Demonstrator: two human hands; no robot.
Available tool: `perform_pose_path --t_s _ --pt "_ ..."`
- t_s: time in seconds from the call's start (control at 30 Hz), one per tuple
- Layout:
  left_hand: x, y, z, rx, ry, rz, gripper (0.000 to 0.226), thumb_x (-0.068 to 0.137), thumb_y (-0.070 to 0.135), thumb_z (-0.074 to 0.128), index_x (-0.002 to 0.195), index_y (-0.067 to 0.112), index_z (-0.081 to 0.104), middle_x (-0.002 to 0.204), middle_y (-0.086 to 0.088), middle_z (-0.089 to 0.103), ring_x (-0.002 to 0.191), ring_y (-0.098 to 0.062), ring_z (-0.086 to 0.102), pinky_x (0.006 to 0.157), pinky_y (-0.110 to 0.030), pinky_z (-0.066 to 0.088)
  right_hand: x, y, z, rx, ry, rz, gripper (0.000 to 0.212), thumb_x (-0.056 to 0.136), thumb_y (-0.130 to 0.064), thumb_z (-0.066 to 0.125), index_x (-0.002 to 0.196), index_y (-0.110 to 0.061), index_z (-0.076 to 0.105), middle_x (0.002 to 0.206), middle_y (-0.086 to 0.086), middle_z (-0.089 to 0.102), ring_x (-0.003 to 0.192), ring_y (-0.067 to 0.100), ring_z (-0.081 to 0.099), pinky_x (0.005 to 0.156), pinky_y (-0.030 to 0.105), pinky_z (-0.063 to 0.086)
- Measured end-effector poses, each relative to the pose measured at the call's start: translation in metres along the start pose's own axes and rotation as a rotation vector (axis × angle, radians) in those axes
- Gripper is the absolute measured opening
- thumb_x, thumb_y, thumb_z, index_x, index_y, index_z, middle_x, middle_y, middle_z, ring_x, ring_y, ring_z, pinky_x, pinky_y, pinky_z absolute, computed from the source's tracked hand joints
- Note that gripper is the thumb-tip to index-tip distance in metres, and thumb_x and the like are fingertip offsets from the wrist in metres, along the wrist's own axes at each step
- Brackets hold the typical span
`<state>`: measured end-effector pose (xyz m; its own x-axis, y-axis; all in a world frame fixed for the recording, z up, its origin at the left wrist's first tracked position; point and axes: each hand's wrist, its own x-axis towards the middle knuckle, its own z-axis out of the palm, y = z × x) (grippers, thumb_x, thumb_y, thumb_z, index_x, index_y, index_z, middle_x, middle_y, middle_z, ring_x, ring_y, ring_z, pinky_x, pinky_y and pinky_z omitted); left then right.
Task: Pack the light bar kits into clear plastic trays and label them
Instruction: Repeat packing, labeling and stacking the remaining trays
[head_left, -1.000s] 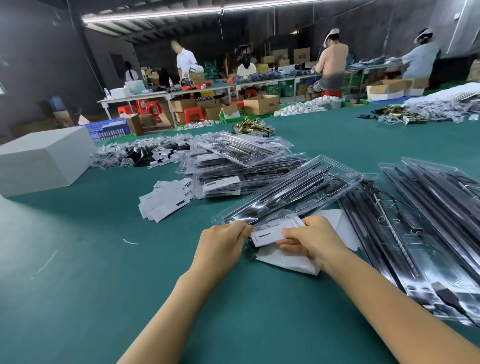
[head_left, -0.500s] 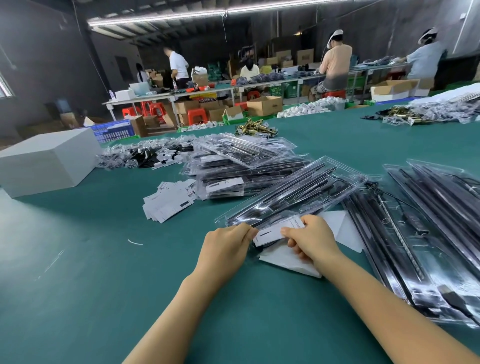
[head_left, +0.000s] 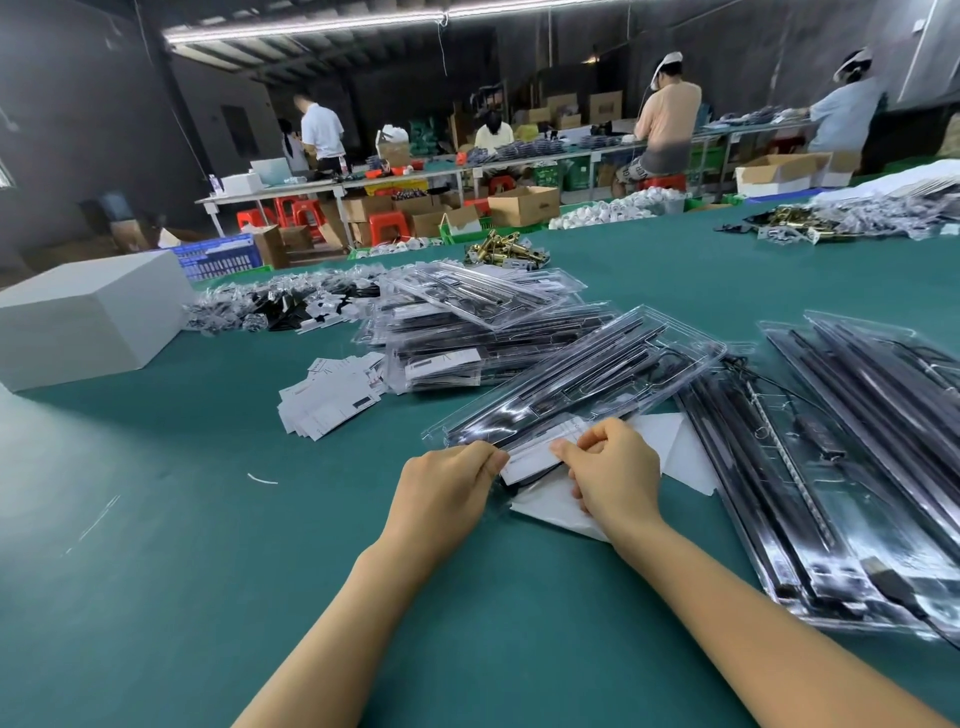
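Observation:
A long clear plastic tray (head_left: 587, 379) with black light bars inside lies diagonally on the green table, its near end at my hands. A white label (head_left: 535, 456) sits on that near end. My left hand (head_left: 447, 488) pinches the label's left edge together with the tray's end. My right hand (head_left: 613, 473) pinches the label's right side, fingers curled over it. Under the tray's end lies a white sheet (head_left: 670, 447).
A stack of loose white labels (head_left: 327, 400) lies left of the tray. Packed trays (head_left: 467, 332) are piled behind it, and open trays with bars and cables (head_left: 841, 467) spread on the right. A white box (head_left: 88, 317) stands far left. Several people work at tables beyond.
Both hands keep hold of the label at the tray's near end, and they have shifted only slightly. The camera has moved a little.

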<state>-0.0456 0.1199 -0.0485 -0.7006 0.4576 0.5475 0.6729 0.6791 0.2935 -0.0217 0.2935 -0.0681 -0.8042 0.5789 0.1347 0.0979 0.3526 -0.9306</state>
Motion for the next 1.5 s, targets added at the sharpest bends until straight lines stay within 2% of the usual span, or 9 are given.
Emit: perform_pose_path --t_s 0.13,0.27,0.37,0.53,0.63,0.77,1.0,1.27,1.5 --pt "-0.001 -0.001 0.001 -0.021 0.001 -0.022 0.026 0.099 0.025 0.052 0.085 0.006 0.065 0.065 -0.005 0.061 0.062 -0.030 0.052 0.059 -0.037 0.044 -0.004 -0.001 -0.007 -0.238 0.024 -0.198 0.020 0.088 -0.029 0.065 0.074 -0.014 0.062 0.062 -0.003 0.060 0.063 0.021 0.058 0.059 0.030 0.045" --pt "-0.001 -0.002 0.002 -0.030 0.010 -0.024 0.025 0.098 0.025 0.052 0.085 0.008 0.065 0.066 -0.003 0.062 0.063 -0.028 0.052 0.059 -0.035 0.042 -0.009 -0.003 -0.020 -0.637 -0.138 -0.376 0.034 0.093 -0.036 0.047 0.070 -0.014 0.060 0.060 0.000 0.054 0.066 0.023 0.052 0.056 0.030 0.040" --pt "-0.001 -0.003 0.003 -0.025 0.010 -0.019 0.024 0.098 0.025 0.053 0.085 0.010 0.066 0.068 -0.002 0.064 0.064 -0.027 0.054 0.059 -0.034 0.043 -0.014 -0.004 -0.025 -0.748 -0.197 -0.431 0.034 0.092 -0.053 0.048 0.088 -0.023 0.063 0.071 -0.005 0.060 0.076 0.022 0.056 0.053 0.029 0.035" --pt "-0.002 0.000 0.002 -0.028 0.041 0.035 0.020 0.094 0.021 0.055 0.082 0.012 0.067 0.065 0.002 0.063 0.060 -0.025 0.055 0.053 -0.031 0.044 -0.010 -0.006 -0.023 -0.605 -0.196 -0.320 0.040 0.082 -0.058 0.059 0.073 -0.019 0.061 0.059 -0.005 0.053 0.069 0.018 0.057 0.051 0.025 0.037" --pt "-0.003 0.000 0.003 -0.025 0.044 0.039 0.021 0.093 0.022 0.053 0.081 0.012 0.067 0.065 0.003 0.063 0.059 -0.024 0.055 0.053 -0.031 0.043 -0.012 -0.005 -0.019 -0.569 -0.149 -0.277 0.042 0.075 -0.063 0.065 0.088 -0.023 0.069 0.075 -0.005 0.067 0.078 0.017 0.061 0.061 0.028 0.047" --pt "-0.003 0.002 0.003 -0.014 0.068 0.054 0.024 0.091 0.024 0.051 0.078 0.013 0.067 0.063 0.005 0.062 0.057 -0.021 0.054 0.050 -0.027 0.041 -0.017 -0.008 -0.012 -0.484 -0.096 -0.173 0.049 0.070 -0.063 0.070 0.105 -0.029 0.064 0.078 -0.014 0.060 0.078 0.013 0.057 0.057 0.026 0.036" --pt "-0.005 0.000 0.005 -0.029 0.071 0.054 0.024 0.092 0.025 0.051 0.080 0.013 0.068 0.067 0.005 0.065 0.060 -0.023 0.057 0.052 -0.033 0.048 -0.009 -0.012 -0.009 -0.357 -0.120 0.071 0.043 0.065 -0.058 0.072 0.089 -0.030 0.050 0.073 -0.009 0.066 0.072 0.010 0.060 0.057 0.025 0.039" --pt "-0.005 -0.001 0.006 -0.044 0.087 0.082 0.022 0.091 0.025 0.053 0.080 0.013 0.069 0.072 0.007 0.068 0.065 -0.020 0.062 0.054 -0.034 0.051 -0.006 -0.012 -0.003 -0.532 -0.032 0.035 0.062 0.071 -0.063 0.068 0.101 -0.017 0.039 0.077 -0.007 0.056 0.074 0.020 0.058 0.049 0.027 0.031" --pt "-0.008 -0.001 0.005 -0.049 0.115 0.116 0.011 0.076 0.030 0.071 0.076 0.020 0.075 0.086 0.014 0.073 0.075 -0.006 0.068 0.055 -0.022 0.053 -0.004 -0.008 -0.004 -0.490 -0.067 0.049 0.041 0.071 -0.060 0.068 0.079 -0.024 0.051 0.072 -0.010 0.061 0.068 0.011 0.056 0.052 0.025 0.033"
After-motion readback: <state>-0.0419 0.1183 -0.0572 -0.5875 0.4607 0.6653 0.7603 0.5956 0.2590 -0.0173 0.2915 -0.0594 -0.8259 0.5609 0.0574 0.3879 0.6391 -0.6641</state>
